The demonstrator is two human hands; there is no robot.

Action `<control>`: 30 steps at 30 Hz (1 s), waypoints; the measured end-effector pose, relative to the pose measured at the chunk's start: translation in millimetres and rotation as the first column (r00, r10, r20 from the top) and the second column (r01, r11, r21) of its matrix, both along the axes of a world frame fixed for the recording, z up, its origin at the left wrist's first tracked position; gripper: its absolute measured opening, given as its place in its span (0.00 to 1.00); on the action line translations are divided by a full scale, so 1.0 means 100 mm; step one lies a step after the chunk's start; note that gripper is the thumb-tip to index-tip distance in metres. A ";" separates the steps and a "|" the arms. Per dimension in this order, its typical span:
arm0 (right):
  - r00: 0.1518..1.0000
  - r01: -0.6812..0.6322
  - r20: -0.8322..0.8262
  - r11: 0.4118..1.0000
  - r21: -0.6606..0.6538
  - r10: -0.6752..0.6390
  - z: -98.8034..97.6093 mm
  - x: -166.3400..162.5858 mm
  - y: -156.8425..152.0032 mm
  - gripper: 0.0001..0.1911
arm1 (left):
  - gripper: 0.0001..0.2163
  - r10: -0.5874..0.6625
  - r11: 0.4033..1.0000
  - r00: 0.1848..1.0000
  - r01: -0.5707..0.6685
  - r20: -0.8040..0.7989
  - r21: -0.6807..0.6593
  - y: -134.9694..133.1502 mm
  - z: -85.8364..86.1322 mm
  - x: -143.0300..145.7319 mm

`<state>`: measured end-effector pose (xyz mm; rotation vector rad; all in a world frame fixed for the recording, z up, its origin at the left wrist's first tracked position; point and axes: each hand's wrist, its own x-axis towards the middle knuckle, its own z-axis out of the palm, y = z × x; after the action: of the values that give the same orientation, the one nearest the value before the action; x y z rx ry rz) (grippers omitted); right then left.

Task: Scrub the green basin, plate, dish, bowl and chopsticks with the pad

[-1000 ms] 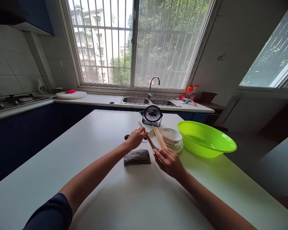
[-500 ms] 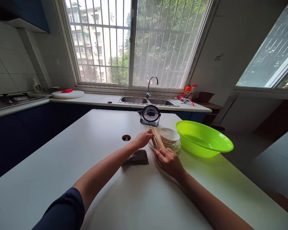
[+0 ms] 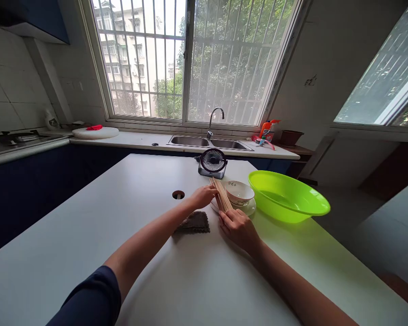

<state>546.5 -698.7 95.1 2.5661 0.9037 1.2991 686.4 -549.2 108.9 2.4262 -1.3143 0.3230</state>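
A bundle of wooden chopsticks (image 3: 220,194) lies slanted over a white plate (image 3: 249,209). My right hand (image 3: 237,228) grips the near end of the bundle, fingers curled round it. My left hand (image 3: 202,197) has its fingers closed against the left side of the same sticks. A small patterned bowl (image 3: 238,192) sits on the plate just right of the chopsticks. A grey dishcloth (image 3: 193,222) lies on the white table (image 3: 88,235) under my left wrist.
A bright green basin (image 3: 288,196) stands right of the plate. A small black desk fan (image 3: 212,163) sits behind the bowl. There is a round hole (image 3: 178,194) in the table top. A sink with tap (image 3: 211,142) lies under the barred window.
My left hand carried its separate pair of chopsticks rightwards and joined them to the bundle in my right hand. The view shifted slightly, uncovering the table hole.
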 end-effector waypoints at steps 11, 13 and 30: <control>1.000 -0.005 0.015 0.999 0.035 0.004 -0.01 0.00 -0.02 0.11 | 0.14 -0.031 0.999 0.999 0.031 -0.005 0.012 -0.02 0.02 -0.04; 0.999 -0.032 -0.004 0.993 0.114 0.033 0.00 -0.01 -0.03 0.11 | 0.14 -0.027 1.000 1.000 0.027 -0.006 0.015 -0.02 0.03 -0.05; 0.950 -0.148 -0.167 0.853 0.501 0.262 -0.14 0.11 -0.46 0.15 | 0.15 -0.042 0.999 0.999 0.042 0.014 0.014 0.13 0.08 -0.39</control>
<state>557.9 -744.5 81.0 3.1349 1.0285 1.4629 647.7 -536.5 116.8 2.4080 -1.3758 0.3214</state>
